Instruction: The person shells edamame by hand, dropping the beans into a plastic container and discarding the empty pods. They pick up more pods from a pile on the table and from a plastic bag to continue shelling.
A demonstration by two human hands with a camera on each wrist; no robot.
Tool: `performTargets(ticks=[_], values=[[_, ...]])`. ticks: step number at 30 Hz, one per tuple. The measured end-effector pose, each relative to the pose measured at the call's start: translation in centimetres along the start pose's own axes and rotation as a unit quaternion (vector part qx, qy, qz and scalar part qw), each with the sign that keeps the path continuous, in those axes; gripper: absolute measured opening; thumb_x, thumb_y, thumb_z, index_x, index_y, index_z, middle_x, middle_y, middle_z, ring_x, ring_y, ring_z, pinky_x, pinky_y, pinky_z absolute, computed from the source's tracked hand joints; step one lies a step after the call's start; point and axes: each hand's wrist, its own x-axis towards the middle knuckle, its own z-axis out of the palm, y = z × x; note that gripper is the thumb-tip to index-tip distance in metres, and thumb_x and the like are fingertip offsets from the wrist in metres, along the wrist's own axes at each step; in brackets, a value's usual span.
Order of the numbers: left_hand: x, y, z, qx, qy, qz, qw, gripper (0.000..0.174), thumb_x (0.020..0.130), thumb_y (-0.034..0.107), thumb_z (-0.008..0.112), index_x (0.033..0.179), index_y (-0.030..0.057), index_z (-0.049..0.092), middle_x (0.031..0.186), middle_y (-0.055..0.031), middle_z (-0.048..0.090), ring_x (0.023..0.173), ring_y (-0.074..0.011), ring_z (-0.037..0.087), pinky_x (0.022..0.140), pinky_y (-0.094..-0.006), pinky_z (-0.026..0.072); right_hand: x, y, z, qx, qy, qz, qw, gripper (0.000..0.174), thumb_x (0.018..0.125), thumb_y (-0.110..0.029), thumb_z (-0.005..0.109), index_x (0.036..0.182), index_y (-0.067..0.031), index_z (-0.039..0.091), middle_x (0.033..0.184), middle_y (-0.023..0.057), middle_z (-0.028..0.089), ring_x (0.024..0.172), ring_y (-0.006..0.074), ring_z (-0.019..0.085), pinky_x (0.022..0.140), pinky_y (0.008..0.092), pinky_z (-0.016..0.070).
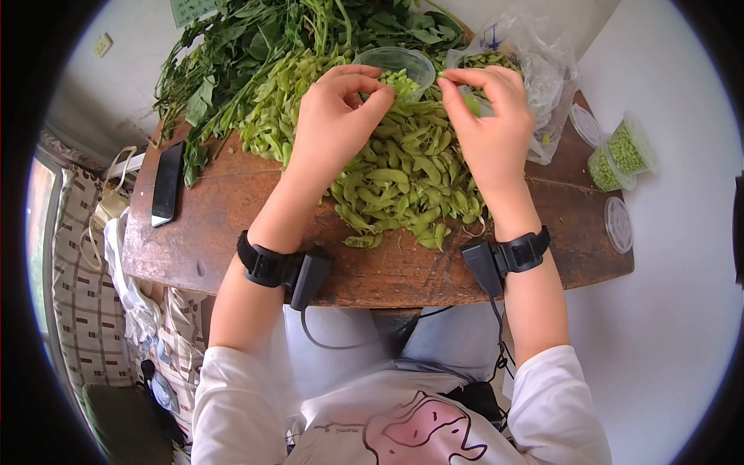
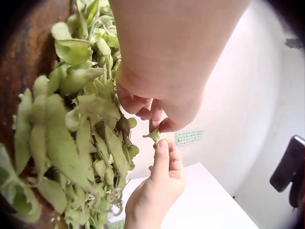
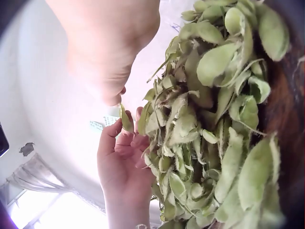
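My left hand (image 1: 337, 112) is raised over the far part of the pod heap. Between its fingertips it pinches a green soybean pod (image 3: 126, 119), seen in the right wrist view and hidden behind the fingers in the head view. Across a short gap, my right hand (image 1: 497, 116) pinches a small green piece (image 1: 441, 75) between thumb and index finger. A clear plastic bowl (image 1: 423, 68) with shelled green beans (image 1: 399, 81) stands beyond and between the hands. Under them spreads a heap of soybean pods (image 1: 422, 174).
Leafy bean stalks (image 1: 248, 54) and paler pods (image 1: 273, 108) cover the back left of the wooden table (image 1: 225, 252). A phone (image 1: 167, 186) lies at the left. On the right are a plastic bag (image 1: 552, 74), tubs of shelled beans (image 1: 626, 149) and a round lid (image 1: 618, 225).
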Motion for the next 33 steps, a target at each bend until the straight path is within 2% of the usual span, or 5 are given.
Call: performTargets(ticks=[9, 18, 20, 24, 33], values=[[0.1, 0.0, -0.1, 0.067, -0.003, 0.015, 0.998, 0.026, 0.095, 0.025, 0.07, 0.099, 0.0006, 0.079, 0.125, -0.009, 0.068, 0.09, -0.0138, 0.066, 0.076, -0.0264, 0.0505, 0.1, 2.0, 2.4, -0.102, -0.099, 0.008, 0.99, 0.015, 0.089, -0.012, 0.072, 0.103, -0.0143, 0.079, 0.102, -0.0018, 0.076, 0.107, 0.0251, 0.052, 0.097, 0.0417, 0.0361], [-0.1, 0.5, 0.0, 0.102, -0.007, 0.07, 0.992, 0.023, 0.091, 0.025, 0.074, 0.087, 0.004, 0.081, 0.114, -0.0095, 0.073, 0.065, -0.0115, 0.057, 0.058, -0.0274, 0.0434, -0.3, 2.2, 0.5, -0.015, -0.067, 0.118, 0.991, 0.008, 0.082, -0.02, 0.081, 0.083, -0.0146, 0.075, 0.083, -0.0055, 0.073, 0.103, 0.0229, 0.053, 0.095, 0.042, 0.0363], [-0.2, 1.1, 0.0, 0.103, -0.015, 0.07, 0.992, 0.024, 0.092, 0.026, 0.074, 0.085, 0.0042, 0.081, 0.113, -0.0104, 0.073, 0.066, -0.0132, 0.06, 0.059, -0.0278, 0.0452, 0.7, 2.9, -0.8, -0.077, -0.008, 0.061, 0.995, 0.013, 0.081, -0.018, 0.082, 0.083, -0.01, 0.073, 0.082, -0.0006, 0.073, 0.086, 0.021, 0.063, 0.086, 0.0387, 0.0452], [-0.1, 0.8, -0.3, 0.114, -0.014, 0.121, 0.986, 0.028, 0.093, 0.027, 0.074, 0.079, 0.0044, 0.081, 0.112, -0.013, 0.073, 0.075, -0.0213, 0.069, 0.065, -0.0318, 0.0519, 2.2, 6.1, -4.4, -0.003, 0.148, 0.258, 0.955, 0.019, 0.086, -0.019, 0.079, 0.095, -0.0032, 0.072, 0.08, 0.0094, 0.075, 0.076, 0.0178, 0.071, 0.068, 0.0315, 0.0529], [-0.3, 1.0, 0.0, 0.152, 0.048, 0.165, 0.973, 0.026, 0.094, 0.023, 0.073, 0.082, 0.0006, 0.075, 0.109, -0.0092, 0.071, 0.083, -0.027, 0.065, 0.069, -0.038, 0.0512, 3.4, 12.6, -6.7, -0.332, -0.206, 0.318, 0.864, 0.028, 0.082, -0.031, 0.079, 0.087, -0.0038, 0.079, 0.091, 0.0189, 0.076, 0.092, 0.0346, 0.074, 0.08, 0.0434, 0.0582]])
